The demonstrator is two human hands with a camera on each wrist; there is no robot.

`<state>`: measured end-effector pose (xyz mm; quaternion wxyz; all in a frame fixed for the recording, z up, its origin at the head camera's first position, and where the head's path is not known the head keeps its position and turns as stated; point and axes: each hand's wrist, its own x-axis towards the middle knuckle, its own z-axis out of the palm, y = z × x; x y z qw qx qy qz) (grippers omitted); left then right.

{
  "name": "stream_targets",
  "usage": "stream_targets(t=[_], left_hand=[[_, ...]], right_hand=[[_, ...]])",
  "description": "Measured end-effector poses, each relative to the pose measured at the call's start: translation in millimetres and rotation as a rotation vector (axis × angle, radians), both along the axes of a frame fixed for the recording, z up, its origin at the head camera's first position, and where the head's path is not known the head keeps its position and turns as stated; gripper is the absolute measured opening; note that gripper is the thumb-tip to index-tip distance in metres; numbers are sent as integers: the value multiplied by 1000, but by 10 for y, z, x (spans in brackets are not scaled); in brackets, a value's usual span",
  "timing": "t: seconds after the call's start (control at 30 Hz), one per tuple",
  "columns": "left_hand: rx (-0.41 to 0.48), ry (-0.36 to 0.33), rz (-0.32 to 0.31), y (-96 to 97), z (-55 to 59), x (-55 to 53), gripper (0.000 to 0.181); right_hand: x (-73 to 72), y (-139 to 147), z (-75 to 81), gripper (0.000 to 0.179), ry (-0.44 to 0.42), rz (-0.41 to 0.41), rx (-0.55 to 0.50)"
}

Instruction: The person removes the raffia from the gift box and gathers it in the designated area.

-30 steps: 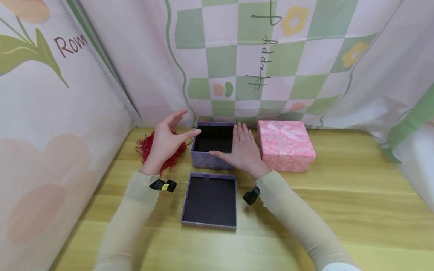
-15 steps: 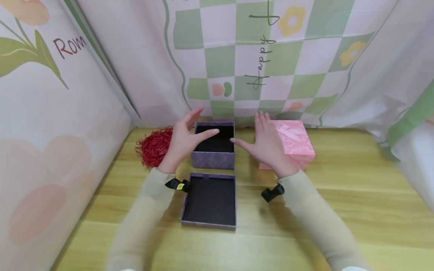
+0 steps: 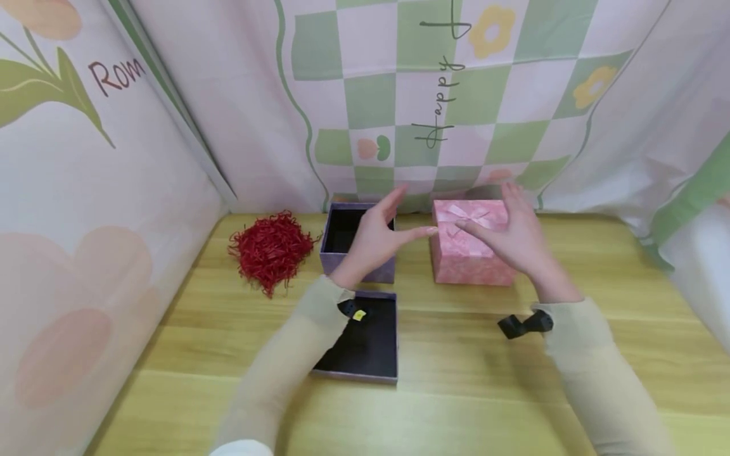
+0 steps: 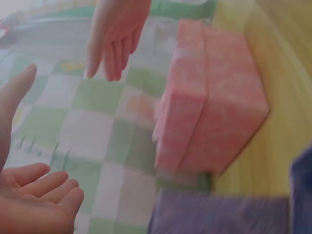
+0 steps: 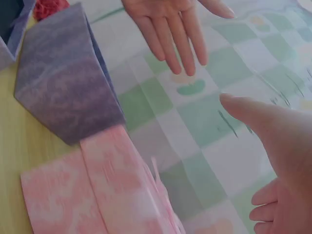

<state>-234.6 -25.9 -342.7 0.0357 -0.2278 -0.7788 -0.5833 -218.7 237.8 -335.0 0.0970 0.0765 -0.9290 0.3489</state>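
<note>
A pink gift box (image 3: 473, 266) with a ribbon bow on its lid stands at the back, closed. My right hand (image 3: 521, 244) hovers over its right side, thumb spread away from the fingers and nothing held. Across the open purple box (image 3: 333, 261) reaches my left hand (image 3: 379, 240), its thumb tip near the pink box's left edge; it too holds nothing. In the left wrist view both hands appear above the pink box (image 4: 229, 102), apart from it. The right wrist view shows the purple box (image 5: 68, 78) beside the pink one, with straight fingers on the left hand (image 5: 170, 34).
A heap of red shredded paper (image 3: 270, 250) lies left of the purple box. Nearer me, the purple box's lid (image 3: 376, 354) rests inside up, partly under my left forearm. A printed curtain (image 3: 371, 101) hangs behind the wooden table (image 3: 456, 405).
Both hands have moved right, away from the purple box and over to the pink one. The red shredded paper has come into full view. The boxes stay where they were.
</note>
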Motion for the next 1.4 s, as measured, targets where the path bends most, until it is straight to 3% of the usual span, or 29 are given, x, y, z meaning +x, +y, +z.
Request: stream_targets(t=[0.1, 0.23, 0.5, 0.73, 0.97, 1.17, 1.4], left_hand=[[-7, -24, -23, 182, -67, -4, 95], [-60, -63, -5, 393, -206, -31, 100], [-119, -159, 38, 724, -545, -212, 115], [-121, -208, -6, 813, -770, -214, 124], [-62, -189, 3, 855, -820, -165, 122], [-57, -200, 29, 861, -819, -153, 119], [-29, -185, 16, 854, -804, -160, 122]], right_hand=[[15, 158, -22, 115, -62, -5, -28], [14, 346, -102, 114, -140, 1, -55], [3, 624, -398, 115, -282, 30, -91], [-7, 738, -672, 114, -275, 113, -239], [-1, 750, -781, 108, -211, 97, -260], [0, 743, -784, 104, -179, 86, -244], [20, 726, -749, 104, -176, 64, -255]])
